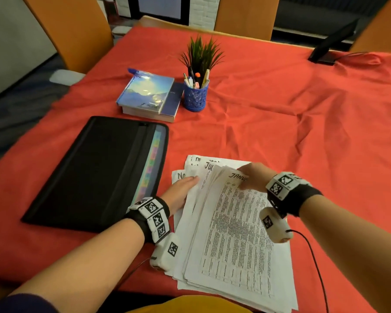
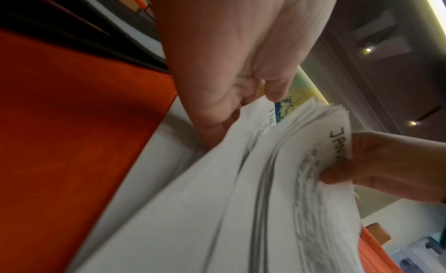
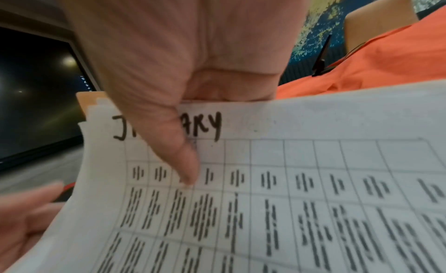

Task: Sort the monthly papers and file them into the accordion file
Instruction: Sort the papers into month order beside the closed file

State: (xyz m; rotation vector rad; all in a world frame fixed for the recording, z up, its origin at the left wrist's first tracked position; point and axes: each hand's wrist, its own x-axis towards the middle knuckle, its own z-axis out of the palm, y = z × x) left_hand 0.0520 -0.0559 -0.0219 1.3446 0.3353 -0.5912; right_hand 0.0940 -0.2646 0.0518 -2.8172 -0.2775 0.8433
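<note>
Papers (image 1: 230, 224): stack on the red surface (image 1: 280, 123) beside the closed file (image 1: 95, 172). We see our right hand (image 1: 253, 177) pinching the lifted "January" sheets, our left hand (image 1: 181, 190) flat beneath them.

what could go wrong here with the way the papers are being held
The right hand pinches only the far corner of the January sheet, so a quick pull could crease or tear it. The fanned stack under the left hand overhangs the table's near edge; loose sheets might slide off and mix months.
</note>
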